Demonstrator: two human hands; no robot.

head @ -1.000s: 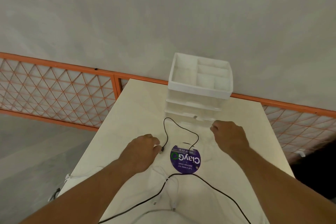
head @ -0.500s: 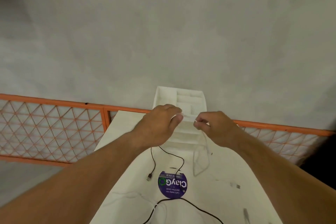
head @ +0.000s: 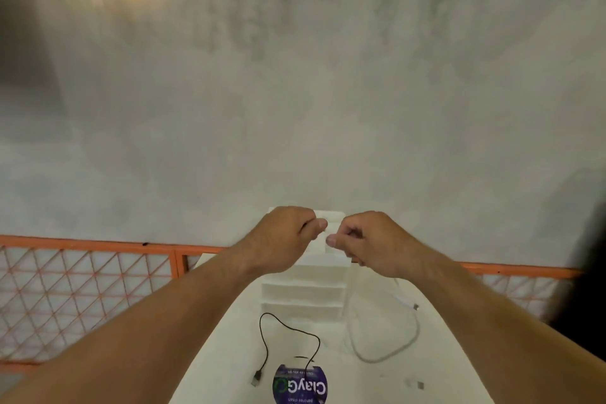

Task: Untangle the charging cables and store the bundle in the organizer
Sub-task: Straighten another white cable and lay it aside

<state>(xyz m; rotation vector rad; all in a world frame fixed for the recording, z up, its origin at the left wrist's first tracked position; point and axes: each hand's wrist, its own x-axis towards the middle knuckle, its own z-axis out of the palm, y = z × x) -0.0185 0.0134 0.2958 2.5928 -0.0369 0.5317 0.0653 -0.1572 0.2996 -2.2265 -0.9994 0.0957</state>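
A person's right hand (head: 370, 239) pinches a white cable (head: 387, 352) above a white table (head: 459, 371), seen from the head camera; the cable's slack hangs in a loose loop down to the tabletop, one connector dangling just beside the organizer (head: 303, 292); the left hand (head: 288, 236) is raised close beside it with thumb pressed to curled fingers, but whether it holds the same strand cannot be told against the white plastic behind; a black cable (head: 288, 328) lies apart on the table, its plug near a round purple label (head: 300, 385); both leads look light, limp and slick, likely to spring out of a coil, so a grip near the plugs and gathering in loops seems wisest; the organizer's drawers appear closed, its top tray mostly hidden behind the hands, contents unseen; no cable is stored in it yet, as far as shows.
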